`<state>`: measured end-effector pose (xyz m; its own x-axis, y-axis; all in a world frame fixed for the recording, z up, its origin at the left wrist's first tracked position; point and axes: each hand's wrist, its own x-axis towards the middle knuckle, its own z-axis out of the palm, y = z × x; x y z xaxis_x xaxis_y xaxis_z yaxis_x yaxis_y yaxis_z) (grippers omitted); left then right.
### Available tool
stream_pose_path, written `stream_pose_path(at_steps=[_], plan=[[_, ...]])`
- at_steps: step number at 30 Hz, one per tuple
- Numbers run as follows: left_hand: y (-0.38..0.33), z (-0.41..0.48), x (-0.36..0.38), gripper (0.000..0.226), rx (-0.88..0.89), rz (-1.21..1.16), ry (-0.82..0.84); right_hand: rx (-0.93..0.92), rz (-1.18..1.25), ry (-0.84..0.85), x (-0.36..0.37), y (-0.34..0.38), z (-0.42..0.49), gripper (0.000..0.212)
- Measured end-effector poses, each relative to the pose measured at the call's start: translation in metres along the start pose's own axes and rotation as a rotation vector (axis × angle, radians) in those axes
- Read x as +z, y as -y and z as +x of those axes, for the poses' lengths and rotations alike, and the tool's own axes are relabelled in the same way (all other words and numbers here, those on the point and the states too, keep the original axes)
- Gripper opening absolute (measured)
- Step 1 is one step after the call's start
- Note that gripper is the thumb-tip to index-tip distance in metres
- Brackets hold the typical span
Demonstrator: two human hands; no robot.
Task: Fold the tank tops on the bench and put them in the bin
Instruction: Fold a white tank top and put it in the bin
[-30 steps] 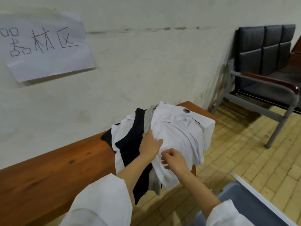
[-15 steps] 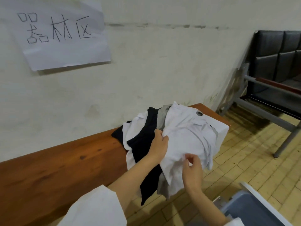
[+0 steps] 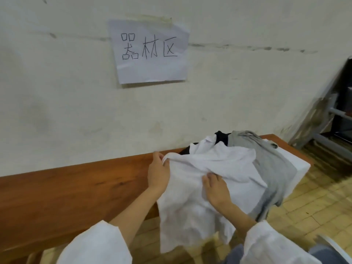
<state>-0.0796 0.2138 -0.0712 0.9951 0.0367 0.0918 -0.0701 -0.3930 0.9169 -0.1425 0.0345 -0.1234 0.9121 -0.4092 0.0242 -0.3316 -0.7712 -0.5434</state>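
Note:
A white tank top (image 3: 192, 189) is drawn off the pile and hangs over the front edge of the wooden bench (image 3: 66, 189). My left hand (image 3: 158, 172) grips its upper left edge. My right hand (image 3: 216, 189) pinches a fold of the same top near its middle. Behind it lies the pile: a grey tank top (image 3: 270, 164), a black one (image 3: 222, 137) mostly hidden, and more white cloth (image 3: 297, 164) at the bench's right end. The bin's rim (image 3: 335, 244) shows at the bottom right corner.
A paper sign (image 3: 150, 52) with handwritten characters is taped to the white wall behind the bench. A metal-framed chair (image 3: 341, 115) stands at the far right on the wood-block floor (image 3: 314, 202).
Both hands have pulled the white top leftward off the pile, uncovering the grey one. My left hand moved left along the bench. The view has swung left, so the chair and bin sit at the frame's edge.

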Motion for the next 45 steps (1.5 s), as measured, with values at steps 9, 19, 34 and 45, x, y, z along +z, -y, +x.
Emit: stream_pose_path(at_steps=[9,19,34,45], plan=[[0.085,0.000,-0.117,0.023,-0.113,0.341,-0.357,-0.316,-0.187,-0.025,0.078,0.075,-0.017,0.057],[0.109,-0.037,-0.081,0.034,0.150,0.617,0.050,-0.069,-0.101,-0.171,0.106,0.115,-0.034,0.034],[0.137,-0.013,-0.098,0.064,0.055,0.956,0.196,-0.458,-0.118,0.296,0.110,0.186,0.037,0.054],[0.153,-0.017,-0.142,0.121,0.032,0.988,0.169,-0.265,-0.259,-0.108,0.103,0.082,-0.050,0.054]])
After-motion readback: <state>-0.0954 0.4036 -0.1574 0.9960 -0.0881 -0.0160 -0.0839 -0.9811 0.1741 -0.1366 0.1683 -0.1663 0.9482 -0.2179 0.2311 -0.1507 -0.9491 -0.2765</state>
